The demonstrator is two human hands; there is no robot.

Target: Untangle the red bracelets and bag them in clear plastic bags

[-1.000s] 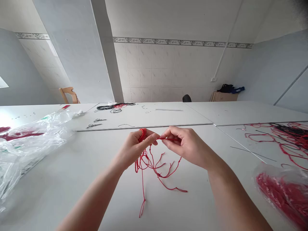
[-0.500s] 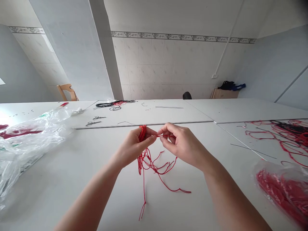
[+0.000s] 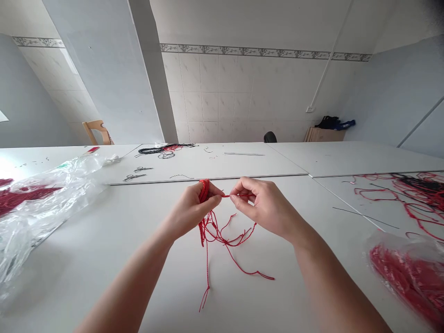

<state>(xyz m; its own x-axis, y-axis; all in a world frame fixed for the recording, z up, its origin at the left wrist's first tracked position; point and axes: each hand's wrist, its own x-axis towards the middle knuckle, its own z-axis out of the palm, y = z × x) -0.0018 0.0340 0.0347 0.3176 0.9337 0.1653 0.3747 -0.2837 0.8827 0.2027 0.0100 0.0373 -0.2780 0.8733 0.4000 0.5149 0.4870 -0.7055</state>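
Over the near part of the white table, my left hand (image 3: 194, 208) is closed on a bundle of red braided cords (image 3: 204, 190), looped round its fingers. Its thumb and forefinger pinch one red cord (image 3: 225, 196), which runs across a short gap to my right hand (image 3: 258, 201). The right fingertips pinch that same cord, and the part inside the right hand is mostly hidden. Below my hands, knotted loose cord ends (image 3: 222, 240) hang down and spread toward the table.
A clear plastic bag with dark red cords (image 3: 69, 189) lies at left, and another bag of red cords (image 3: 409, 268) at near right. Scissors (image 3: 135, 177), black cords (image 3: 159, 150) and a ruler (image 3: 244, 154) lie farther back. Red and black cords (image 3: 416, 199) tangle at far right.
My fingertips have drawn slightly apart, so more of the cord shows between them. The hanging ends have shifted a little upward.
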